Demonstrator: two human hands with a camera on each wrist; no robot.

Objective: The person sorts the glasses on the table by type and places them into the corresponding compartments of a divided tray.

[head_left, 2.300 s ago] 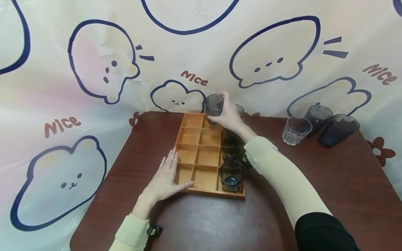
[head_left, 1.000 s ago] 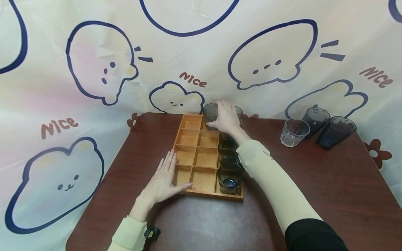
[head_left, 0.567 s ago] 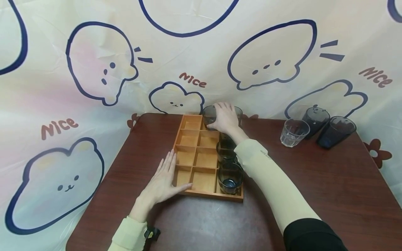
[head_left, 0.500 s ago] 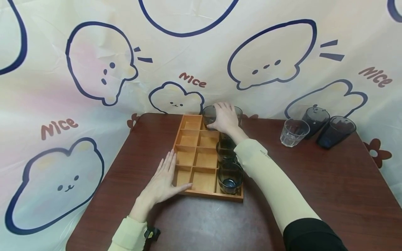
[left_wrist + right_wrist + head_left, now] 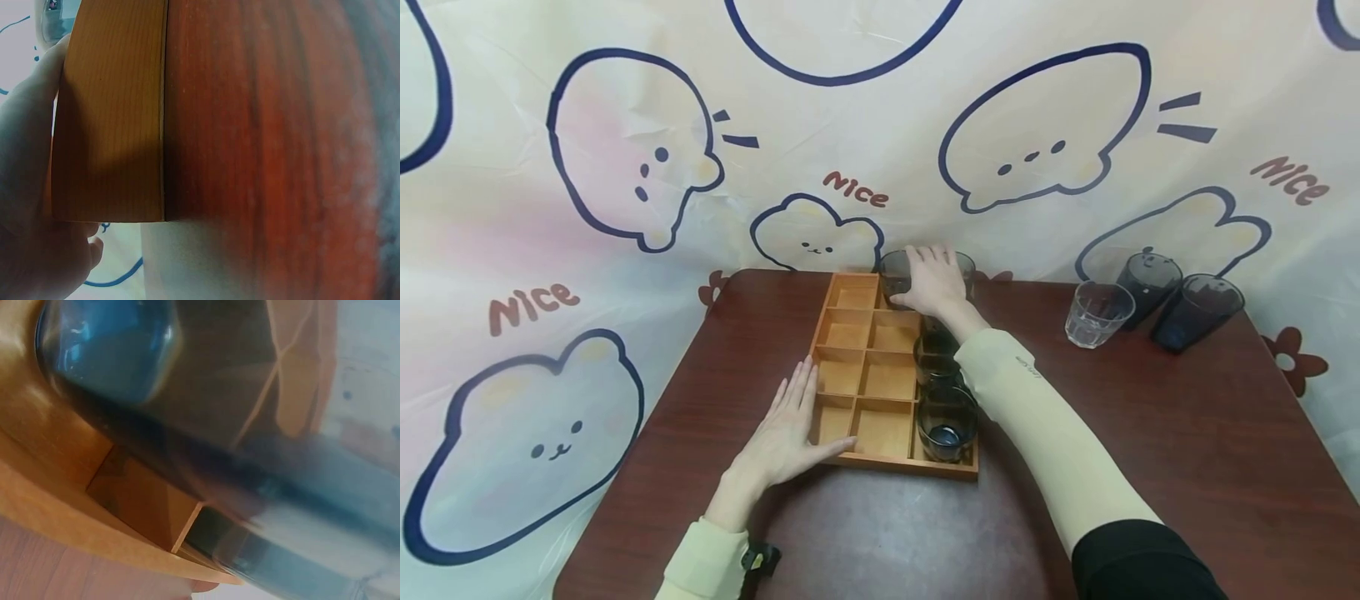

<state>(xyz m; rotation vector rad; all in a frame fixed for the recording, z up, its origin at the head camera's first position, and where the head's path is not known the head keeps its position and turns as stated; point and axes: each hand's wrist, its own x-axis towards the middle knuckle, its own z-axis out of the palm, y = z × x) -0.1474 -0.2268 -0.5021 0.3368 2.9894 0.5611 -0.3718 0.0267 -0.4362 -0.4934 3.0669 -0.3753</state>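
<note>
My right hand (image 5: pixel 934 282) grips a smoky grey drinking glass (image 5: pixel 892 268) at the back of a wooden compartment tray (image 5: pixel 883 427). Its thumb lies on the glass's near side, and the back of the hand hides part of it. My left hand (image 5: pixel 782 429) rests along the tray's left edge, fingers straight, thumb over the front rim. In the left wrist view it lies beside the tray's wooden side wall (image 5: pixel 112 125). Down the right column stand more dark glasses, including a front one (image 5: pixel 946 425) and one behind it (image 5: pixel 931 358). A tinted glass (image 5: pixel 119 356) fills much of the right wrist view.
At the table's back right stand a clear faceted tumbler (image 5: pixel 1097 315) and two tall dark glasses, one left (image 5: pixel 1150 287) and one right (image 5: pixel 1197 315). A cartoon-printed cloth (image 5: pixel 850 125) hangs behind the brown table (image 5: pixel 1150 417). My right sleeve (image 5: pixel 1045 425) crosses over the right column.
My right hand has lowered the raised glass into the back of the tray's middle column. Over the last half second the hands have barely moved; the head view shifts slightly.
</note>
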